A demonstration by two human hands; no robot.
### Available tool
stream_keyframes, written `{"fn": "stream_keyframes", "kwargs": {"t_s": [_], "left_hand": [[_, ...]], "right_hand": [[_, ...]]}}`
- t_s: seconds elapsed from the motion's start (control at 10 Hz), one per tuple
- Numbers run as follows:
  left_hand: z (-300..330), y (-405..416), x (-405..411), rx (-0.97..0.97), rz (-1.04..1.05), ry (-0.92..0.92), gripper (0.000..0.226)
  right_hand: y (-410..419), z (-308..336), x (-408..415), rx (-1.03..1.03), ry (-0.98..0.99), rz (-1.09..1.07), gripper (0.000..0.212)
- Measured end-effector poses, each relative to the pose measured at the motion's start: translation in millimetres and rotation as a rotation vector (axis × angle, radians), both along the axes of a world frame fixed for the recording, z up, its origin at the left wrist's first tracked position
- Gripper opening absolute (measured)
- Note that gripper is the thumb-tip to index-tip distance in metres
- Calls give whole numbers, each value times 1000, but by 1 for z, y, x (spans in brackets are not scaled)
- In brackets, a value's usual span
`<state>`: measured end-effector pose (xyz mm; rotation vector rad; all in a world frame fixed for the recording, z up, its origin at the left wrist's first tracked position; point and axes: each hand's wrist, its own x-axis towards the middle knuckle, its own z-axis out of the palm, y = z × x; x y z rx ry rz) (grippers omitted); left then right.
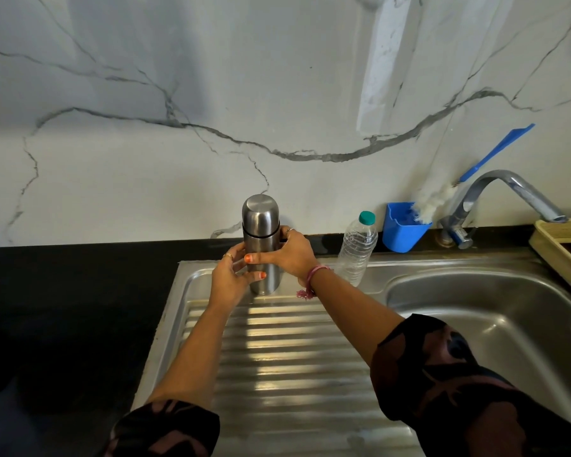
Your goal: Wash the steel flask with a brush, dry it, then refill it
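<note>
The steel flask [261, 232] stands upright with its cap on at the far end of the ribbed steel drainboard [277, 357]. My right hand [290, 255] grips its body from the right, thumb across the front. From the left, my left hand [231, 275] holds the lower body, thumb on the front. A bottle brush with white bristles [432, 199] and a blue handle stands in a blue holder [402, 232] against the wall. A clear plastic water bottle [358, 247] with a teal cap stands right of the flask.
The sink basin [475, 311] lies to the right, under a steel tap [508, 192]. A beige basket [564, 249] sits at the far right edge. Black countertop [63, 308] stretches to the left. A marble wall rises behind.
</note>
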<state>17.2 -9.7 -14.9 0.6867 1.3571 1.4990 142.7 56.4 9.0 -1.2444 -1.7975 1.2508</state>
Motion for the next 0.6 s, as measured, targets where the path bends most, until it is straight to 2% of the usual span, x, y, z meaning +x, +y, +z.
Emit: {"fn": "stream_keyframes", "kwargs": {"t_s": [0.1,0.4,0.6], "left_hand": [[0,-1,0,-3,-11,71,42],[3,1,-3,-23,45,-193,31],[5,3,-4,-82,47,-170,37]], "right_hand": [[1,-1,0,-4,-1,1,74],[-5,3,-2,-14,20,35,73],[-12,9,-3,-30,44,41,74]]}}
